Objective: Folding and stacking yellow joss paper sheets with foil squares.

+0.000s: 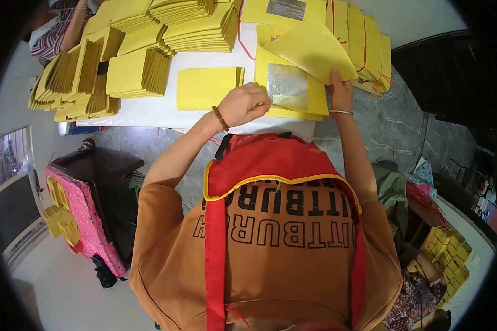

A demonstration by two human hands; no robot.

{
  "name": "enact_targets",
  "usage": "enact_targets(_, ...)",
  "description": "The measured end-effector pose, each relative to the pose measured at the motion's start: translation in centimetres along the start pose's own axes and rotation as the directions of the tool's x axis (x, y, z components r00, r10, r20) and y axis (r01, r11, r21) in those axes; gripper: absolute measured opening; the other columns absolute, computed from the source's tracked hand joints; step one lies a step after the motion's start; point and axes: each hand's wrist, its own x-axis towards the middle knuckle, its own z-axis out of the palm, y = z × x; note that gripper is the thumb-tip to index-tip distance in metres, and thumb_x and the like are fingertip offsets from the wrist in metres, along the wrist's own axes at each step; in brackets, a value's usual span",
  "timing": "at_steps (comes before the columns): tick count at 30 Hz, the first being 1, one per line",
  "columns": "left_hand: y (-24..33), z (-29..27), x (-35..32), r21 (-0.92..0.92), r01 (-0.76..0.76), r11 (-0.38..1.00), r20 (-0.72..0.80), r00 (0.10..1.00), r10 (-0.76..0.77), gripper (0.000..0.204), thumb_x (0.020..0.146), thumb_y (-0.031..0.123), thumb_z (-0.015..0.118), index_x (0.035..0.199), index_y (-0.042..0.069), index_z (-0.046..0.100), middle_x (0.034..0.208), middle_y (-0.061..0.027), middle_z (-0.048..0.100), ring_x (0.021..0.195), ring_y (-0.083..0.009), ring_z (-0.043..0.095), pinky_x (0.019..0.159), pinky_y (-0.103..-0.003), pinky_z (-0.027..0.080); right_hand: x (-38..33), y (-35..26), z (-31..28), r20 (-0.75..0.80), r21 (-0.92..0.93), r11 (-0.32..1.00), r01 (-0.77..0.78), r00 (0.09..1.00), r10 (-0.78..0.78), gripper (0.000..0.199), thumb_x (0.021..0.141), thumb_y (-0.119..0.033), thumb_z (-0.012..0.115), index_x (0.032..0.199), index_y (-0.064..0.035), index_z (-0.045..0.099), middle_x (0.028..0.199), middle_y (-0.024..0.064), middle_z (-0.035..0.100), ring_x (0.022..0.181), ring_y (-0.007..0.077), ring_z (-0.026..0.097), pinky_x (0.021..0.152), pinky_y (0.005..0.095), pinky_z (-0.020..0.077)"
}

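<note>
My right hand pinches the corner of a yellow paper sheet, which is lifted and bent over at an angle. Beneath it lies a stack of yellow sheets; the top one carries a silver foil rectangle. My left hand is at the left edge of that stack, its fingers curled together beside the foil. Whatever those fingers hold, if anything, is hidden. Just left of it, a folded yellow paper bundle lies flat on the white table.
Folded yellow bundles are piled across the table's left and back. More bundles tied with red string stand at the right edge. A person in a striped top is at far left; another in patterned clothing is at lower right.
</note>
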Motion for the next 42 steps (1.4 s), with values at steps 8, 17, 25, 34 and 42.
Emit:
enact_targets(8,0.0,-1.1,0.4,-0.125,0.18,0.976,0.11,0.98,-0.167,0.009,0.076,0.01,0.057,0.076,0.001,0.059,0.077,-0.0102,0.06,0.073,-0.0251,0.057,0.065,-0.033,0.046,0.3,-0.2,0.2,-0.054,0.06,0.99,0.127,0.991,-0.123,0.024,0.09,-0.018,0.055,0.109,-0.0032,0.057,0.098,-0.0001,0.059,0.086,0.0075,0.053,0.074,0.0245,0.0442)
enact_targets(17,-0.8,-0.6,0.4,-0.184,0.126,0.975,0.11,0.988,-0.107,0.007,0.074,0.01,0.059,0.075,0.003,0.059,0.076,-0.0087,0.058,0.074,-0.0246,0.057,0.063,-0.033,0.046,3.6,-3.8,0.6,-0.003,0.004,0.954,0.3,0.954,-0.3,0.027,0.09,-0.016,0.053,0.111,0.0007,0.054,0.101,0.002,0.058,0.086,0.0074,0.053,0.073,0.0217,0.0435)
enact_targets(25,-0.5,-0.6,0.2,-0.166,0.147,0.975,0.125,0.984,-0.127,0.005,0.075,0.005,0.059,0.076,0.0,0.058,0.079,-0.0086,0.057,0.075,-0.0229,0.056,0.064,-0.031,0.045,4.8,-7.8,2.7,0.043,0.243,0.891,0.383,0.914,-0.404,0.028,0.091,-0.013,0.051,0.117,-0.0008,0.049,0.11,0.005,0.055,0.096,0.0123,0.053,0.082,0.0251,0.044)
enact_targets(34,0.1,-1.0,0.3,-0.15,0.128,0.98,0.127,0.986,-0.109,0.01,0.077,0.013,0.059,0.077,0.003,0.061,0.08,-0.0095,0.058,0.079,-0.0264,0.056,0.068,-0.035,0.047,-0.1,-4.3,-0.4,0.481,-0.287,0.854,0.434,0.836,-0.263,0.017,0.085,-0.008,0.056,0.101,-0.0035,0.06,0.104,0.0061,0.062,0.101,0.0144,0.055,0.086,0.0269,0.0426)
enact_targets(42,-0.6,-3.8,-1.5,-0.336,0.513,0.79,0.23,0.858,-0.459,0.019,0.086,0.017,0.057,0.086,-0.001,0.061,0.069,-0.006,0.058,0.063,-0.0107,0.05,0.06,-0.025,0.043,-2.1,-2.1,-0.9,0.585,-0.427,0.795,0.431,0.802,-0.121,0.019,0.081,-0.008,0.058,0.099,-0.0071,0.063,0.102,0.007,0.063,0.108,0.0248,0.055,0.094,0.0368,0.0379)
